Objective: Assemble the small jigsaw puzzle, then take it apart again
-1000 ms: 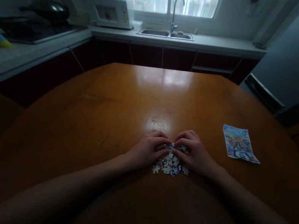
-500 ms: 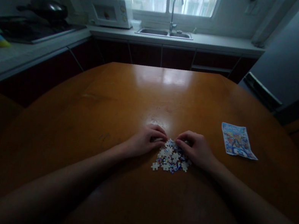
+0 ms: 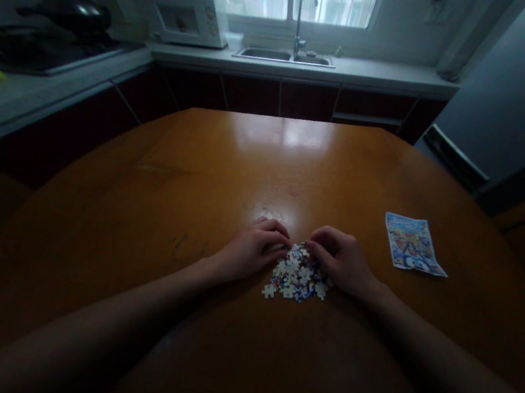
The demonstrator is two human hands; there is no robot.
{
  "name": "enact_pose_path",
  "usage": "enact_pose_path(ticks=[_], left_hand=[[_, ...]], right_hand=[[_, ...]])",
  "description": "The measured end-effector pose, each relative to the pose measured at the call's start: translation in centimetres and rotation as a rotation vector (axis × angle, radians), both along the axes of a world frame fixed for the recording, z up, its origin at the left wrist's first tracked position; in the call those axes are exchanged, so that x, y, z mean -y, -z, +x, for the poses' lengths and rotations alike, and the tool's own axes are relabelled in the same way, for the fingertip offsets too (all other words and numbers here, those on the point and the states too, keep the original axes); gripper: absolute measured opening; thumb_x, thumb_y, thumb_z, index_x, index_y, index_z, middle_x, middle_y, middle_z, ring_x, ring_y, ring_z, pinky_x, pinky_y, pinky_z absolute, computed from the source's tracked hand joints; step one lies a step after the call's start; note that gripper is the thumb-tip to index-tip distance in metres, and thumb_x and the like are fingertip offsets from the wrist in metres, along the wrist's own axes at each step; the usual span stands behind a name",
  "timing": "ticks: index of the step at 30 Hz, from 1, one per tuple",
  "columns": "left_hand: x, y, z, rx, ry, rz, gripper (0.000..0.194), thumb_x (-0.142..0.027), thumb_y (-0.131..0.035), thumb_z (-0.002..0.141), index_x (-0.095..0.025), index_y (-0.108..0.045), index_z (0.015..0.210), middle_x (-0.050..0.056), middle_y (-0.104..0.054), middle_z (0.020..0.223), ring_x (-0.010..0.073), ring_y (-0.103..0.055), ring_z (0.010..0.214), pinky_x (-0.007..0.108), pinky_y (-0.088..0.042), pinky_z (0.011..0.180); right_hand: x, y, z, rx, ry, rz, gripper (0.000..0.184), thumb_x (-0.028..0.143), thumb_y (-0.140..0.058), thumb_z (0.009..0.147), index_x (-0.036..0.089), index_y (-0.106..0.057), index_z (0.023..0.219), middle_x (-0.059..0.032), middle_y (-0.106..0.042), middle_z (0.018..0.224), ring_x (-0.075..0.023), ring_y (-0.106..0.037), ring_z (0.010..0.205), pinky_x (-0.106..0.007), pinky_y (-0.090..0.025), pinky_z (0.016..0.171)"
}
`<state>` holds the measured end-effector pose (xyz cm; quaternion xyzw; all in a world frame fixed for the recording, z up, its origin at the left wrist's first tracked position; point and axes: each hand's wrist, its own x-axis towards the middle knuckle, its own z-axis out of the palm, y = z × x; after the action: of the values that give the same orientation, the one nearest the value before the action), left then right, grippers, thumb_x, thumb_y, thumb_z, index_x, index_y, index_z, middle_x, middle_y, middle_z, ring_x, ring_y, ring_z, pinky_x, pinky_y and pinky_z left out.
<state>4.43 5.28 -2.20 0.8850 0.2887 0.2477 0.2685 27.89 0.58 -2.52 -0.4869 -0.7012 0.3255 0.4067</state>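
Note:
A small heap of jigsaw puzzle pieces [image 3: 297, 277] lies on the wooden table in front of me, some showing pale backs and others printed blue and coloured. At the heap's left edge is my left hand [image 3: 261, 248], its fingers curled and the thumb close to the index finger. My right hand [image 3: 340, 258] bends over the upper right side, thumb and fingertips drawn together at the pieces. Whatever either hand's fingertips pinch is too small or hidden to make out. One pale puzzle piece [image 3: 269, 290] sits at the lower left of the heap.
A creased, colourful printed sheet [image 3: 415, 244] lies on the table [image 3: 227, 163] to the right. Beyond the table are a counter with a sink [image 3: 287, 57], a microwave [image 3: 187, 17], and a dark pan [image 3: 71, 12] on the stove.
Both hands were cupped over the heap's far side; they have drawn apart to its two sides, uncovering more pieces. The whole view has shifted slightly.

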Motion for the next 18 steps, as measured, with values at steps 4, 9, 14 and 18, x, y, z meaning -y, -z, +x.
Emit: enact_pose_path(ticks=[4, 9, 14, 18], left_hand=[[0.0, -0.2, 0.1, 0.025, -0.002, -0.033, 0.004, -0.023, -0.070, 0.091, -0.021, -0.074, 0.091, 0.005, -0.070, 0.101, 0.0203, -0.062, 0.100, 0.037, -0.048, 0.093], [0.0, -0.3, 0.1, 0.064, -0.018, -0.124, 0.005, -0.021, -0.073, 0.088, -0.019, -0.069, 0.085, 0.005, -0.070, 0.099, 0.0195, -0.062, 0.097, 0.035, -0.049, 0.090], [0.0, -0.1, -0.1, 0.086, -0.071, -0.258, 0.011, -0.025, -0.071, 0.089, -0.016, -0.067, 0.084, 0.003, -0.069, 0.087, 0.0158, -0.062, 0.079, 0.029, -0.050, 0.073], [-0.1, 0.2, -0.1, 0.122, -0.258, -0.242, 0.008, -0.023, -0.067, 0.092, -0.016, -0.066, 0.087, 0.001, -0.067, 0.077, 0.0137, -0.060, 0.069, 0.026, -0.048, 0.064]], right_hand=[[-0.3, 0.5, 0.3, -0.028, 0.116, 0.015, 0.017, 0.037, -0.064, 0.092, 0.021, -0.066, 0.086, -0.0014, -0.068, 0.075, -0.0157, -0.062, 0.066, -0.029, -0.048, 0.060], [-1.3, 0.8, 1.5, 0.089, 0.278, 0.109, 0.018, 0.036, -0.062, 0.093, 0.021, -0.066, 0.083, -0.0040, -0.070, 0.078, -0.0169, -0.061, 0.067, -0.031, -0.046, 0.062], [-2.2, 0.7, 2.9, 0.223, 0.388, 0.133, 0.016, 0.033, -0.062, 0.093, 0.020, -0.068, 0.084, -0.0055, -0.071, 0.078, -0.0184, -0.060, 0.066, -0.033, -0.044, 0.062], [-2.5, 0.8, 3.0, 0.210, 0.370, 0.081, 0.015, 0.031, -0.063, 0.091, 0.020, -0.068, 0.083, -0.0056, -0.071, 0.078, -0.0187, -0.062, 0.068, -0.032, -0.045, 0.063]])
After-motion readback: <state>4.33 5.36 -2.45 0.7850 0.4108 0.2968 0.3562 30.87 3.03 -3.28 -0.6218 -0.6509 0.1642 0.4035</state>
